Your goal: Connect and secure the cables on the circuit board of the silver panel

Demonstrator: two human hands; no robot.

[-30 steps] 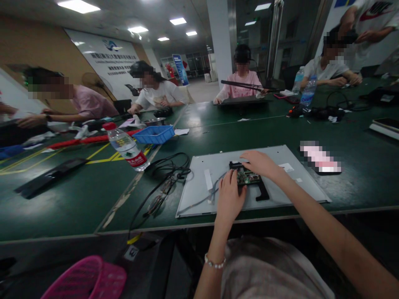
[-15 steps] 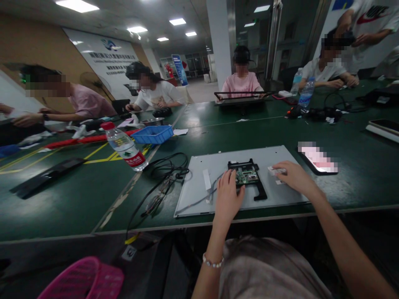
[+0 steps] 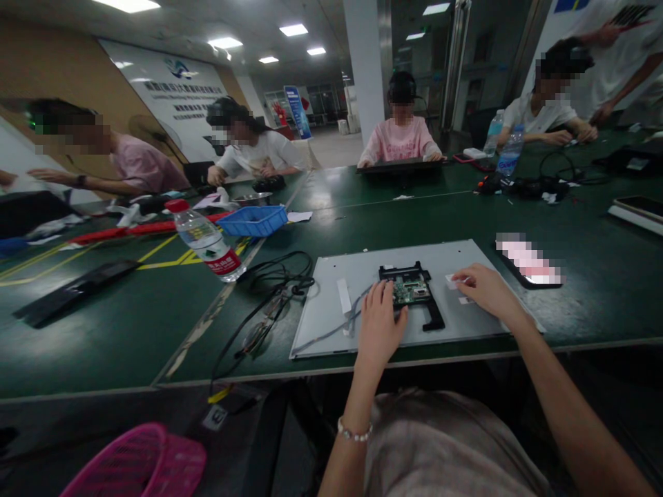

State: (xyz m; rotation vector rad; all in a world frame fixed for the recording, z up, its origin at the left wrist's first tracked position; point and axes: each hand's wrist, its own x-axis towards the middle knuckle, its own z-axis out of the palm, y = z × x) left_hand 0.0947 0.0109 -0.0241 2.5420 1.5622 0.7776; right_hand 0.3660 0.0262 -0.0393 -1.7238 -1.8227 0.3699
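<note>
A flat grey panel [image 3: 321, 304] lies on the green table in front of me. On its middle sit a black bracket [image 3: 434, 319] and a green circuit board [image 3: 411, 290]. My left hand [image 3: 380, 321] rests at the left edge of the board, fingers slightly apart, with a grey cable [image 3: 326, 337] running out beside it. Right of the bracket, my right hand [image 3: 481, 288] has its thumb and fingertips together at a small pale label [image 3: 454, 281] on the panel; whether it grips the label's edge is too small to tell. Another small label [image 3: 466, 300] lies just below.
A phone [image 3: 528, 262] lies right of the panel. To the left are black cables [image 3: 280, 276], glasses [image 3: 256, 337], a water bottle [image 3: 207, 241], a blue tray [image 3: 253, 221] and a black bar [image 3: 77, 290]. A pink basket [image 3: 179, 462] stands below the table; several people sit around.
My right hand's fingers have drawn closer together over the label and shifted slightly left and up. My left hand is almost unmoved. The person opposite has lowered a dark frame.
</note>
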